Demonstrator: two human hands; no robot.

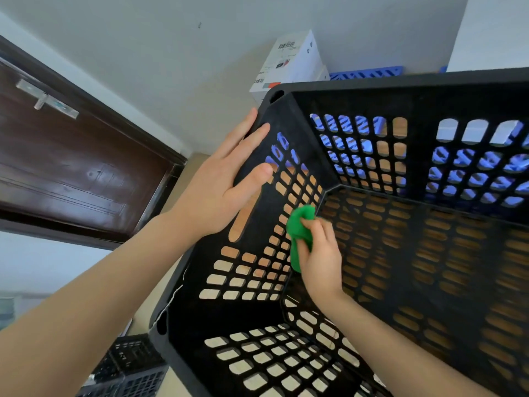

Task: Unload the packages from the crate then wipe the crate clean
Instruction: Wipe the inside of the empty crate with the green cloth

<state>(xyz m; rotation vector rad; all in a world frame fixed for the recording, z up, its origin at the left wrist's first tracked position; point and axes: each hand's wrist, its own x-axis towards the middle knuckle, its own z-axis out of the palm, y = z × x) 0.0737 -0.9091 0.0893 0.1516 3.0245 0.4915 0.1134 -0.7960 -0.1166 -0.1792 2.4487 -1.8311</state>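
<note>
The black crate (400,84) sat open before the person, no packages showing inside, so the wiping was in hand. The left hand (223,181) lay flat on the side wall, its fingers (246,136) straight, reaching to the rim. Just below them the right hand (320,262) pinched a bunched green cloth (299,224) against the slotted wall by the inner corner. To my eye it wanted firm strokes along the ribs, down from those fingers into the corner, the flat hand bracing against the push
</note>
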